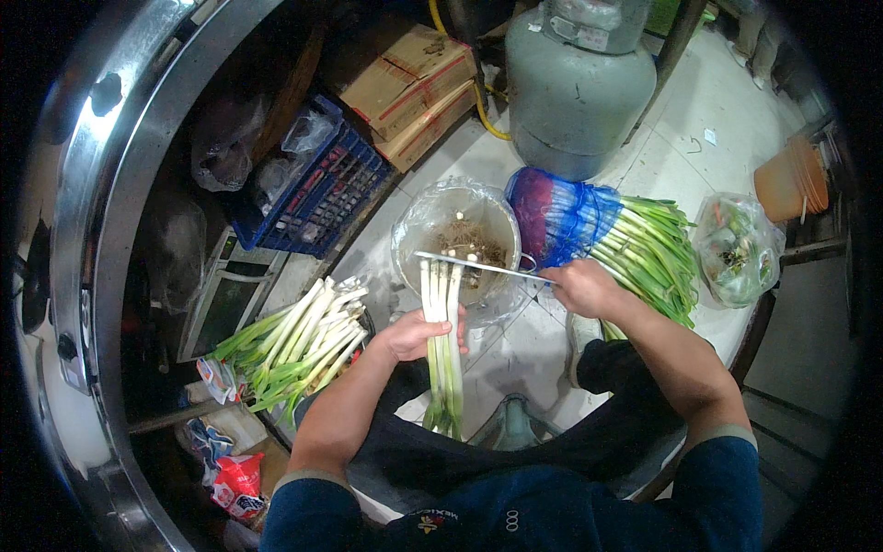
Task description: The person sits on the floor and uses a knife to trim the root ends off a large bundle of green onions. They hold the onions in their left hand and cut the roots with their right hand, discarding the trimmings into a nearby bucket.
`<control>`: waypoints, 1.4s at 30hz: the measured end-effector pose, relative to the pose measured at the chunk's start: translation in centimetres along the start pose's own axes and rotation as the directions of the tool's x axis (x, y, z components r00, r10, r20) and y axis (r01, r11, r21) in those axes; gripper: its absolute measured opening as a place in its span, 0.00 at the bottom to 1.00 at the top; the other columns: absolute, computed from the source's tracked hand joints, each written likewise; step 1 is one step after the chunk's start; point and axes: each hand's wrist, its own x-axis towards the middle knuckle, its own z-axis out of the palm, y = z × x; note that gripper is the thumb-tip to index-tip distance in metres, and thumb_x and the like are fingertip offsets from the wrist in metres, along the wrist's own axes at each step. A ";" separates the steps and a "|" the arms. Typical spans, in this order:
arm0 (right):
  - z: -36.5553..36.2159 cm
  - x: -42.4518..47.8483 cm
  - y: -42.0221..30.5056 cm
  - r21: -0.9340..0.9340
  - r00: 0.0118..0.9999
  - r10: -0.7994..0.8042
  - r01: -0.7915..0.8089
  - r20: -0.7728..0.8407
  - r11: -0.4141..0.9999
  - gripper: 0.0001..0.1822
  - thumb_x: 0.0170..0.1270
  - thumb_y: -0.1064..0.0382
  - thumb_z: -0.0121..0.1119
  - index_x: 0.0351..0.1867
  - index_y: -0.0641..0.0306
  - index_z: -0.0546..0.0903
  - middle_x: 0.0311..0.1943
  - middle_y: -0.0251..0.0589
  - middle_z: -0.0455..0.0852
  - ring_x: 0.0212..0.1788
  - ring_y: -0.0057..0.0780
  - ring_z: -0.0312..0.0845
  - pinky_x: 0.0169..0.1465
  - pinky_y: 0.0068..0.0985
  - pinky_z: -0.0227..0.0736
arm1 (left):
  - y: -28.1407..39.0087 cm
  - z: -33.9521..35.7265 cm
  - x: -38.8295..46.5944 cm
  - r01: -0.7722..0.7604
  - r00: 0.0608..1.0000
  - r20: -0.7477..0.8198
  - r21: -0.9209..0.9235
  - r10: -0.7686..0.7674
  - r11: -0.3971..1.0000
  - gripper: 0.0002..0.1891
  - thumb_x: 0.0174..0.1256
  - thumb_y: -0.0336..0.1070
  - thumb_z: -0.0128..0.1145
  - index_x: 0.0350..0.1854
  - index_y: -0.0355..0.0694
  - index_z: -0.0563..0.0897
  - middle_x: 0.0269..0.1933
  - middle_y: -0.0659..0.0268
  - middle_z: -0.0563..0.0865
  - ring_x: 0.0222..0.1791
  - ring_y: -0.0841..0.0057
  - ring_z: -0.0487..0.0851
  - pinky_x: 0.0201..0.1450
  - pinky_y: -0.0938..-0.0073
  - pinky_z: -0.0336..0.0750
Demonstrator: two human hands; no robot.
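Note:
My left hand (421, 336) is closed around several green onions (441, 303), their white root ends pointing away from me over a plastic-lined bucket (401, 238). In my right hand (585, 286) is a knife (493, 268), its blade lying across the white ends near the bucket's mouth. Cut roots (463, 234) and stem bits lie inside the bucket. To the left rests a pile of green onions (310, 338) with white, rootless-looking ends. On the right, a bundle of green onions (641, 241) lies partly inside a blue mesh bag (572, 214).
A grey gas cylinder (579, 90) stands beyond the bucket. Cardboard boxes (414, 83) and a blue plastic crate (324, 186) sit at the upper left. A clear bag of scraps (738, 252) and an orange bucket (790, 179) are at right. Another person's legs (755, 45) show at the far right.

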 end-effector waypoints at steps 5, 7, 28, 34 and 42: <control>0.8 -1.8 1.2 -0.092 0.997 0.037 -0.032 0.062 0.995 0.14 0.61 0.65 0.59 0.47 0.59 0.88 0.29 0.54 0.89 0.34 0.55 0.87 0.42 0.50 0.82 | 0.8 -0.8 0.3 -0.036 0.999 -0.027 0.071 0.038 0.997 0.25 0.74 0.35 0.65 0.69 0.41 0.73 0.49 0.58 0.84 0.53 0.63 0.85 0.67 0.44 0.80; 0.5 -1.7 0.2 -0.056 0.997 0.074 -0.074 -0.001 0.996 0.14 0.61 0.65 0.60 0.47 0.59 0.88 0.29 0.54 0.89 0.35 0.55 0.88 0.43 0.51 0.82 | 1.4 0.2 0.6 -0.041 0.999 -0.014 0.085 0.042 0.996 0.26 0.74 0.34 0.65 0.70 0.40 0.73 0.49 0.57 0.84 0.53 0.63 0.85 0.66 0.45 0.80; -4.9 2.1 -5.4 0.349 0.944 0.205 -0.107 -0.259 0.931 0.11 0.60 0.67 0.64 0.42 0.69 0.87 0.36 0.64 0.87 0.44 0.64 0.84 0.50 0.50 0.77 | 22.2 24.3 -31.6 -0.175 0.359 -0.089 0.971 0.929 0.161 0.20 0.80 0.40 0.57 0.66 0.33 0.75 0.47 0.61 0.88 0.45 0.70 0.88 0.52 0.63 0.84; -4.8 2.4 -6.3 0.353 0.939 0.182 -0.070 -0.293 0.933 0.12 0.59 0.67 0.63 0.42 0.70 0.87 0.36 0.65 0.86 0.43 0.65 0.84 0.49 0.49 0.77 | 18.0 5.3 -25.0 0.679 0.531 -0.324 0.716 0.783 -0.164 0.15 0.69 0.27 0.53 0.57 0.38 0.80 0.44 0.51 0.89 0.46 0.58 0.88 0.53 0.55 0.81; -4.1 1.4 -6.6 0.372 0.943 0.105 0.021 -0.316 0.928 0.09 0.58 0.75 0.64 0.41 0.75 0.84 0.27 0.61 0.83 0.29 0.45 0.82 0.36 0.37 0.74 | 5.4 -17.9 -22.1 0.892 0.392 -0.469 0.405 0.792 -0.201 0.16 0.73 0.32 0.49 0.60 0.47 0.80 0.51 0.53 0.87 0.57 0.50 0.85 0.61 0.50 0.77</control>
